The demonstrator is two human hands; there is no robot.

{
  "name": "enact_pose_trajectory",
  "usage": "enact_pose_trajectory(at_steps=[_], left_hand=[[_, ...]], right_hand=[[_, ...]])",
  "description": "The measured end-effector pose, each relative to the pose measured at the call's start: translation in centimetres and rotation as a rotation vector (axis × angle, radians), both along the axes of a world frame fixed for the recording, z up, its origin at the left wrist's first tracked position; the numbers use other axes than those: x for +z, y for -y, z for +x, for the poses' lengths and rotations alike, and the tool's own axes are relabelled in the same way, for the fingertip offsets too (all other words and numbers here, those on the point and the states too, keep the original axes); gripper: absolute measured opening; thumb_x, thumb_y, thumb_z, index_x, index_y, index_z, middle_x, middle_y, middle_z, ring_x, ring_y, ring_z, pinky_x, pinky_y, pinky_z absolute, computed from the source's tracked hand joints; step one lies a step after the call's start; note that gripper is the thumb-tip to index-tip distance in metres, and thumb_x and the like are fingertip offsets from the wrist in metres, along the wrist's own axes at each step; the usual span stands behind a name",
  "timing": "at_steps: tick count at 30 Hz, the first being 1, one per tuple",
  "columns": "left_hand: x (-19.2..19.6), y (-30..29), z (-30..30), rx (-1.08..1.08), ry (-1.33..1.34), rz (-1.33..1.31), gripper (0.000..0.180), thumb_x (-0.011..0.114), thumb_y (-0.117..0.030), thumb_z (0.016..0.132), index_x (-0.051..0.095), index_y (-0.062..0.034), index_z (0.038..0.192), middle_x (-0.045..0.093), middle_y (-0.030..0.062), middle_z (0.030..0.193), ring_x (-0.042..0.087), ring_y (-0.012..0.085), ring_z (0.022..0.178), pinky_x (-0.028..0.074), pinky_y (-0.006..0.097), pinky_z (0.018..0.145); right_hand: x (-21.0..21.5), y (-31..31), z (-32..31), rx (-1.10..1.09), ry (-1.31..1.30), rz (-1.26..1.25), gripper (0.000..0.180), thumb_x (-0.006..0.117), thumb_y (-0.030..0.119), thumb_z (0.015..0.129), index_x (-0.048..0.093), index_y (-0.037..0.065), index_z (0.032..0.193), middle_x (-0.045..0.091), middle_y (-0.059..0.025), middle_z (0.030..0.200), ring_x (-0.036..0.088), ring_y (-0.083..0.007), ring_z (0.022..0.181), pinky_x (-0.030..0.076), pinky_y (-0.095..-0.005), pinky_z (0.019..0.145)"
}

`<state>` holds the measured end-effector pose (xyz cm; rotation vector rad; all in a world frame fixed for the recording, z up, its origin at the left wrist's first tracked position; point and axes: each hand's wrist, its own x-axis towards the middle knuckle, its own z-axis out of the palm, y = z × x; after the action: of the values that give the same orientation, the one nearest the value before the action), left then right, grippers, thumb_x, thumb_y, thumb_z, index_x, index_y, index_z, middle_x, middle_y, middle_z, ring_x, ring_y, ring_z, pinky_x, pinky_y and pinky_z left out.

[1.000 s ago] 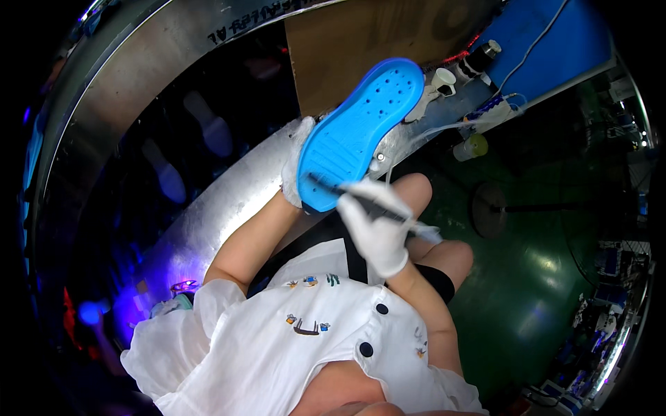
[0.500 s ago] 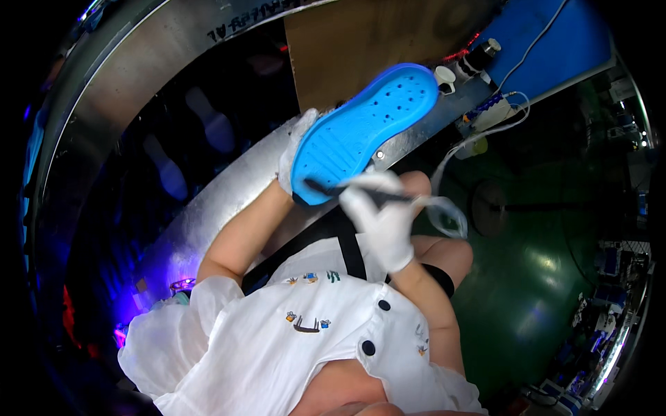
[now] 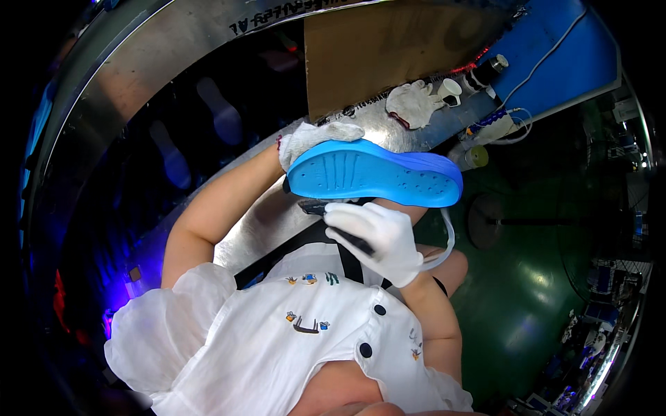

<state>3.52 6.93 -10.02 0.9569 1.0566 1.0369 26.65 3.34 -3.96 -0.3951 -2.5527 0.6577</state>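
Containers are ranged near the far right end of the metal tabletop: a white cup, tilted, its contents not to be made out, and beside it a dark flask topped by a pale cap, its inside hidden. A blue shoe sole is held up in front of the body, near the tabletop's edge, with its ridged end to the left and its pitted end to the right. Its upper left edge is gripped by the gloved left hand, the fingers bent along the rim and the forearm reached far forward. By the gloved right hand, nearly closed, a dark tool is grasped just below the sole; whether the two are touching cannot be told. Clear tubing is looped beside the right wrist. An off-white spare glove is laid near the cup, before a cardboard sheet. At the right, green floor is seen under dim light.
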Motion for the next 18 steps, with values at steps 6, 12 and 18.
enact_pose_trajectory(at_steps=[6,12,18], left_hand=[[3.7,-0.1,0.2,-0.128,-0.005,-0.347,0.038,0.061,-0.037,0.093,0.069,-0.0045,0.111,0.069,0.0090,0.105,0.066,0.0149,0.092,0.053,0.029,0.086],[3.5,-0.7,-0.8,-0.282,-0.033,-0.073,0.047,0.061,-0.041,0.093,0.063,-0.0064,0.125,0.065,0.0105,0.119,0.062,0.0177,0.107,0.050,0.030,0.094],[0.9,-0.1,1.5,0.239,-0.732,0.958,0.036,0.069,-0.030,0.090,0.068,-0.0056,0.117,0.071,0.0099,0.100,0.068,0.0168,0.090,0.055,0.028,0.080]], right_hand=[[1.1,0.0,0.8,-0.051,-0.023,0.041,0.024,0.076,0.004,0.073,0.071,0.006,0.097,0.071,-0.0091,0.101,0.065,-0.0224,0.073,0.053,-0.0297,0.066],[1.5,-1.2,1.4,-0.111,-0.191,0.018,0.020,0.077,0.007,0.074,0.072,0.008,0.094,0.072,-0.0076,0.099,0.063,-0.0236,0.067,0.052,-0.0315,0.061],[2.6,-1.5,1.7,-0.161,-0.216,0.033,0.023,0.076,0.007,0.073,0.071,0.007,0.095,0.072,-0.0074,0.100,0.062,-0.0232,0.065,0.051,-0.0307,0.059]])
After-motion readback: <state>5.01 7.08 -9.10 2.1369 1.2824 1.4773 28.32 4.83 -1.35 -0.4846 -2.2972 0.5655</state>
